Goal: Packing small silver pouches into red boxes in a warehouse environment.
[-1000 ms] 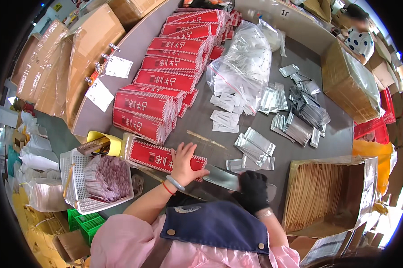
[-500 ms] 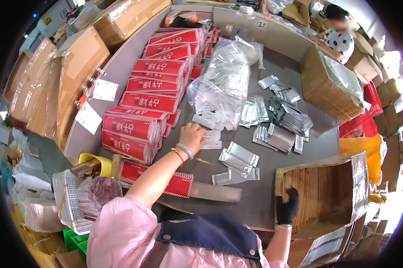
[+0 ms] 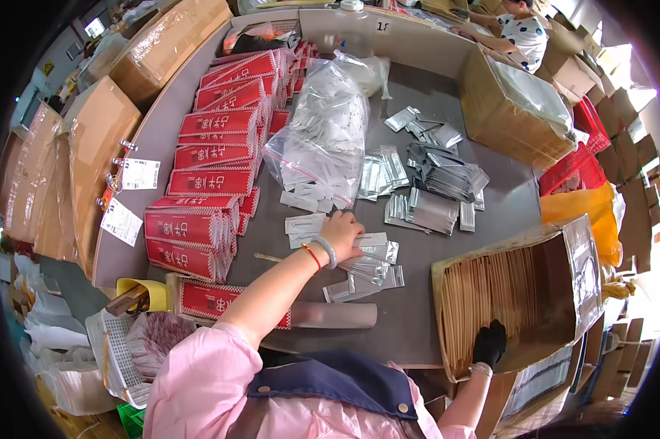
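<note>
Midway across the tabletop (image 3: 410,329), I have my left hand (image 3: 342,233) at silver packets (image 3: 374,273) and my gloved right hand (image 3: 489,345) by the sticks (image 3: 484,293) rightward, unable to tell what either's fingers grasp, with red packs (image 3: 211,183) at left seemingly done, silver ones not.

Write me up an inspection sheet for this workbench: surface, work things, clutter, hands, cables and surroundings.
Surface: grey table, with a raised wall along the far and left sides.
Work things: red packages stacked at left; silver packets in loose piles; white packets near the middle; clear plastic bag behind them; thin sticks in an open cardboard box at right.
Clutter: yellow container and white basket at near left.
Hands: left hand bare, over packets, grip unclear; right hand black-gloved, at the box's near side, grip unclear.
Cables: nothing seen.
Surroundings: taped cartons beyond the left wall; co-worker at far right.
</note>
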A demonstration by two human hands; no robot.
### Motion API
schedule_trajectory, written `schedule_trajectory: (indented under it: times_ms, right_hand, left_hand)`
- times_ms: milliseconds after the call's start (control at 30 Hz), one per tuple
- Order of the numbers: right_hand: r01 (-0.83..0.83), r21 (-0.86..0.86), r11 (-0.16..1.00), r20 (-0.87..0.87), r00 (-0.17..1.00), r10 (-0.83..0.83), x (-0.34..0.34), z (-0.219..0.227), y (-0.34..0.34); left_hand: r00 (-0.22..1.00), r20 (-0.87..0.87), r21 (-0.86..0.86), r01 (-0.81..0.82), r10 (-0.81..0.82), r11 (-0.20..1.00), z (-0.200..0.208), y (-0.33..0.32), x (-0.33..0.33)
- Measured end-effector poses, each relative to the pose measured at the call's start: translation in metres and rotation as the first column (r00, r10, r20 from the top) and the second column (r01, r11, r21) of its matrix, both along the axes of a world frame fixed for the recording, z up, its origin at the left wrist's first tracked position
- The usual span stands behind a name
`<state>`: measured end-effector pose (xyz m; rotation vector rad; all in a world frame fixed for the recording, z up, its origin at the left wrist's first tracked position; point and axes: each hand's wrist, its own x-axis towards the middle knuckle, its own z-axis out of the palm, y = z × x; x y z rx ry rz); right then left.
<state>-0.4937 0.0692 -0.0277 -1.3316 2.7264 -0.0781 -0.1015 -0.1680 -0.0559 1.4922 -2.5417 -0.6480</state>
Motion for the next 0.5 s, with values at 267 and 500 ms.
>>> schedule_trajectory:
  times_ms: [267,500]
  right_hand:
    - [0.038,-0.153,0.987,-0.026,0.999,-0.043,-0.025,-0.028,0.022]
    - [0.242,-0.516,0.821,0.457,0.889,0.026,0.023,0.009,0.008]
  left_hand:
    - [0.980,-0.191,0.031,-0.046,0.051,0.998,0.009,0.011,-0.001]
    - [0.894,-0.424,0.342,0.009,0.145,0.940,0.054,0.102,0.051]
